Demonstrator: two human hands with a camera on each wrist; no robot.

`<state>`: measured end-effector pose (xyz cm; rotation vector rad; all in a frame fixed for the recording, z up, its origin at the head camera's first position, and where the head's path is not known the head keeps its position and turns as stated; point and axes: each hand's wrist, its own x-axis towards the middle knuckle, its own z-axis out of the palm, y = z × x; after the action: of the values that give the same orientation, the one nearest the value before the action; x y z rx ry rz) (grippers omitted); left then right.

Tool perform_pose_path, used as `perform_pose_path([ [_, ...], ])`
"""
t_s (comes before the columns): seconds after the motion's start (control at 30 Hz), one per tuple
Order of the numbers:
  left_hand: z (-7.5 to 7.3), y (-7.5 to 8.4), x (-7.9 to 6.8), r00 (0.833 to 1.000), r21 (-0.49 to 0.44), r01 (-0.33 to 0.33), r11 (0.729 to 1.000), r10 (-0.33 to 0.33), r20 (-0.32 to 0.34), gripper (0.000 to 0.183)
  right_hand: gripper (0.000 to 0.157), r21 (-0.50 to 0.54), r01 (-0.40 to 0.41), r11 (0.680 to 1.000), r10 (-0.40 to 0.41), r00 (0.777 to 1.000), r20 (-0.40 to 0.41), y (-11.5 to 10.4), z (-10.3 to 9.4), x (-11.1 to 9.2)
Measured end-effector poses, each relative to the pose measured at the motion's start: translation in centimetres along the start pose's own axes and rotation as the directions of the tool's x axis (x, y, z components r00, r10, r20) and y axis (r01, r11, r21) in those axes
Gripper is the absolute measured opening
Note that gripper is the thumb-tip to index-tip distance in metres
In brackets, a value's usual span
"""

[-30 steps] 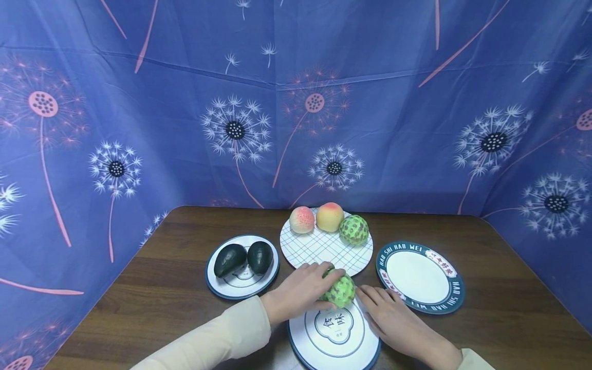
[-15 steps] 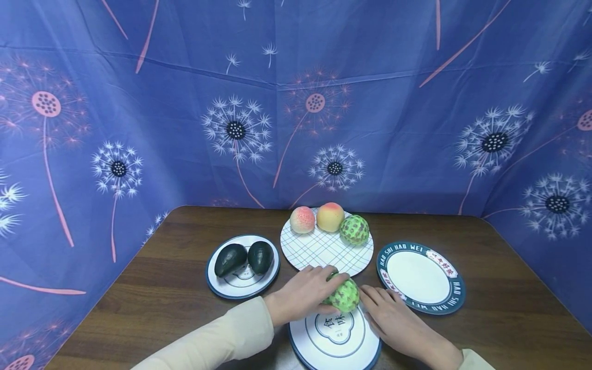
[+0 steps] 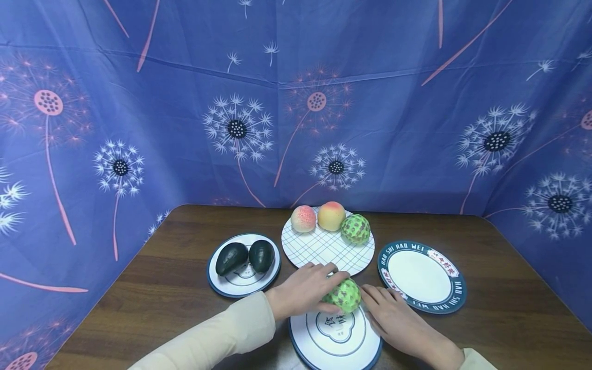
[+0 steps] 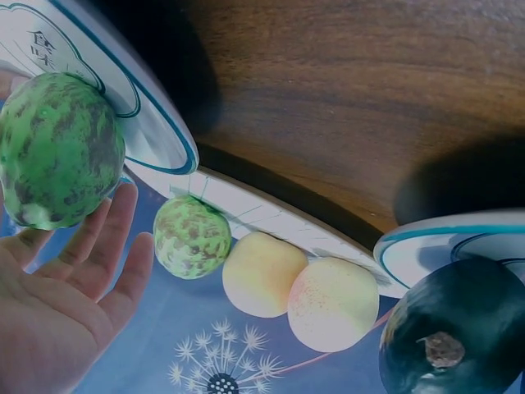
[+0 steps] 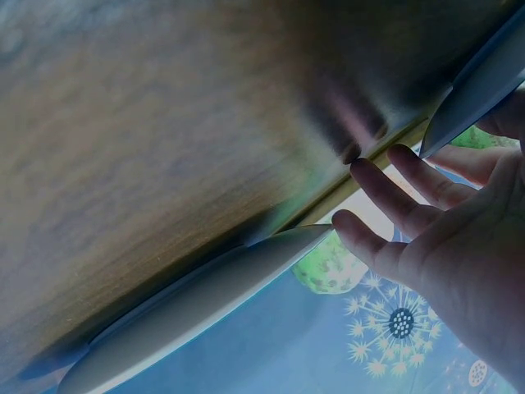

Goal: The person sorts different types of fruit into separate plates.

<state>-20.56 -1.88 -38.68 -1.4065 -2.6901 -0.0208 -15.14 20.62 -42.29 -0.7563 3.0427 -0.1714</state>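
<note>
In the head view my left hand (image 3: 305, 290) grips a green, knobbly custard apple (image 3: 346, 296) at the far part of the near white plate (image 3: 339, 347) with the blue rim. The left wrist view shows its fingers around the side of this custard apple (image 4: 61, 152); whether the fruit touches the plate is hard to tell. My right hand (image 3: 400, 321) lies along that plate's right edge, fingers extended. In the right wrist view its fingers (image 5: 381, 193) reach beside the rim, nearly straight, and the thumb is mostly hidden.
A checked plate (image 3: 319, 252) behind holds two peaches (image 3: 331, 216) and another custard apple (image 3: 355, 229). Two dark avocados (image 3: 232, 258) lie on a small plate (image 3: 217, 290) to the left. A green-rimmed plate (image 3: 418, 277) sits right. Blue cloth (image 3: 393, 113) hangs behind the wooden table (image 3: 139, 308).
My left hand and the custard apple have shifted slightly right and nearer over the plate. The right hand stays at the plate's edge, and the other fruit has not moved.
</note>
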Motion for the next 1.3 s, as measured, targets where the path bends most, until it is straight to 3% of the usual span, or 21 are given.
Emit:
perform_pose_path([
  [0.6, -0.7, -0.3, 0.8, 0.996, -0.013, 0.085, 0.996, -0.085, -0.024, 0.061, 0.049, 0.014, -0.005, 1.0, 0.005, 1.0, 0.024, 0.0, -0.2, 0.0],
  [1.0, -1.1, -1.4, 2.9, 0.978, 0.096, 0.19, 0.977, -0.181, -0.102, 0.05, 0.049, 0.012, 0.009, 1.0, -0.009, 1.0, 0.018, 0.1, -0.2, 0.0],
  [1.3, -0.7, -2.6, 4.9, 0.965, 0.155, 0.224, 0.962, -0.196, -0.174, 0.048, 0.048, 0.011, 0.003, 1.0, -0.003, 1.0, 0.013, 0.0, -0.2, -0.2],
])
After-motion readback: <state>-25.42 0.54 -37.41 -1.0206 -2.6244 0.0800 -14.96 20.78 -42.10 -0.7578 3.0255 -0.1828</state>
